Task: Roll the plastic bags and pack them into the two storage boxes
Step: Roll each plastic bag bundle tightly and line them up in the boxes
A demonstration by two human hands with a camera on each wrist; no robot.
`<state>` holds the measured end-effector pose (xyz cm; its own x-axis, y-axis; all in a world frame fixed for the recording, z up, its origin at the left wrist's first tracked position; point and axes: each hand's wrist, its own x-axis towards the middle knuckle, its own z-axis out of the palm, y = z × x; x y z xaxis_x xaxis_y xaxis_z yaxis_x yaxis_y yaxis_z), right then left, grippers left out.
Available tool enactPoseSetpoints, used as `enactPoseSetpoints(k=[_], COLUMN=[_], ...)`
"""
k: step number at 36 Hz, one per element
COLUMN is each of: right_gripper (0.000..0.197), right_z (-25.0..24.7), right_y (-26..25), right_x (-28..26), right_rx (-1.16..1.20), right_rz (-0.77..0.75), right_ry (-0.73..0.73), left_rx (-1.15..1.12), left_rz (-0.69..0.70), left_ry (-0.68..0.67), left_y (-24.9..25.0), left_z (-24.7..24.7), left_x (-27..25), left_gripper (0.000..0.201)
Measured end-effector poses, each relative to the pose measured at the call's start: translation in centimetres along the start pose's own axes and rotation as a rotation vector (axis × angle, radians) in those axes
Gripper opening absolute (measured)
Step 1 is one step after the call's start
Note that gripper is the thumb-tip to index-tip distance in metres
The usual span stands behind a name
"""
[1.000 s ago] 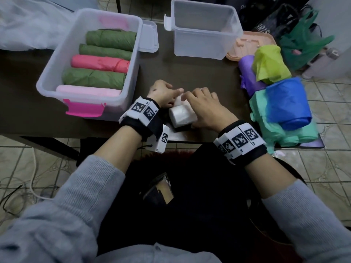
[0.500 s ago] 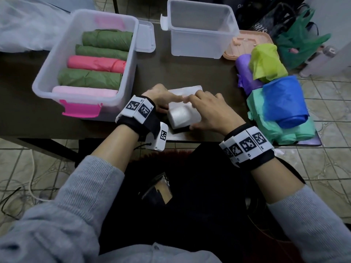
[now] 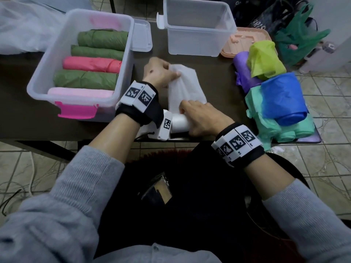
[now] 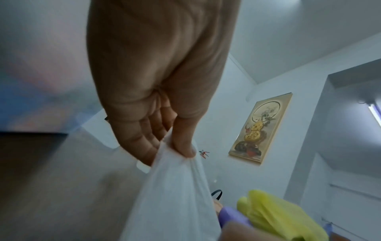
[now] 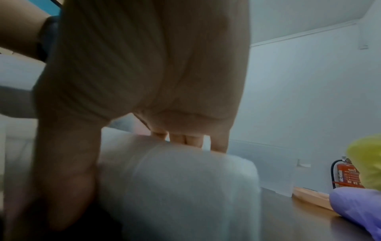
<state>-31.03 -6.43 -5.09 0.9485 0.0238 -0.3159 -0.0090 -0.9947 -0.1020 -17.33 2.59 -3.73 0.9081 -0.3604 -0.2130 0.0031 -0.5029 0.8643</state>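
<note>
A white plastic bag (image 3: 185, 86) lies partly rolled on the dark table (image 3: 22, 111). My left hand (image 3: 161, 74) pinches its loose far end (image 4: 175, 163) between thumb and fingers and holds it stretched away from me. My right hand (image 3: 201, 116) rests over the rolled part (image 5: 181, 187) near the table's front edge, fingers curled over the top and thumb at its side. The left storage box (image 3: 38, 76) holds several green and pink rolls. The second storage box (image 3: 197, 40) stands at the back with nothing seen in it.
A heap of unrolled bags sits at the right: purple (image 3: 242, 69), yellow-green (image 3: 264, 57), blue (image 3: 283, 97) and mint green (image 3: 266, 126). A peach lid (image 3: 243, 37) lies behind them and a clear lid (image 3: 141, 37) between the boxes. More bags lie on the floor at the far right.
My left hand has pulled the bag's loose end away from the roll toward the far side, so a length of the white bag is now unrolled. The right hand stays on the roll.
</note>
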Motion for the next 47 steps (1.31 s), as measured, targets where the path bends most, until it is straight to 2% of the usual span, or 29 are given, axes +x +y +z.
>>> enactPoseSetpoints(k=[2,6,10,11,13,15,17,21,24,28,33,38,41,45,47], right_gripper=[0.055,0.052,0.058,0.059,0.058,0.054,0.049,0.047,0.047,0.055,0.045,0.049,0.049,0.045,0.045], right_z=[0.1,0.3,0.6,0.6,0.6,0.5,0.5,0.4,0.2,-0.2,0.8,0.7,0.4,0.1,-0.2], right_y=[0.1,-0.1,-0.4,-0.4,-0.5,-0.5,-0.5,-0.7,-0.8,-0.8,-0.9,-0.2,0.1,0.7,0.9], right_x=[0.1,0.3,0.4,0.4,0.5,0.5,0.5,0.7,0.9,0.7,0.4,0.3,0.6,1.1,1.3], right_rx=[0.016,0.08,0.017,0.004,-0.002,-0.014,-0.023,-0.004,0.061,0.214,0.277,0.415,0.434,0.449,0.459], right_rz=[0.0,0.021,0.024,0.026,0.031,0.032,0.034,0.032,0.037,0.027,0.022,0.035,0.041,0.038,0.044], right_ry=[0.005,0.014,0.003,0.007,0.011,0.008,-0.008,-0.038,-0.055,-0.075,-0.034,-0.029,-0.026,-0.039,-0.053], left_rx=[0.018,0.114,0.421,0.511,0.644,0.738,0.814,0.923,0.945,0.941,0.937,0.903,0.815,0.63,0.557], left_rz=[0.035,0.081,0.211,0.251,0.304,0.275,0.225,0.217,0.242,0.264,0.293,0.266,0.278,0.312,0.325], left_ry=[0.035,0.117,0.188,0.159,-0.02,-0.241,-0.394,-0.544,-0.579,-0.592,-0.593,-0.587,-0.565,-0.464,-0.336], left_y=[1.0,2.0,2.0,1.8,1.4,0.5,-0.8,-2.8,-3.2,-3.2,-3.1,-3.2,-3.6,-3.8,-3.8], left_z=[-0.4,-0.8,0.6,1.0,1.9,2.5,3.1,3.6,3.4,2.9,2.6,2.9,2.8,2.3,2.1], left_x=[0.3,0.8,1.0,0.9,0.9,1.2,1.4,1.5,1.5,1.7,1.5,1.7,1.9,1.8,1.5], left_gripper=[0.02,0.006,0.041,0.044,0.043,0.047,0.058,0.065,0.066,0.066,0.068,0.07,0.079,0.087,0.077])
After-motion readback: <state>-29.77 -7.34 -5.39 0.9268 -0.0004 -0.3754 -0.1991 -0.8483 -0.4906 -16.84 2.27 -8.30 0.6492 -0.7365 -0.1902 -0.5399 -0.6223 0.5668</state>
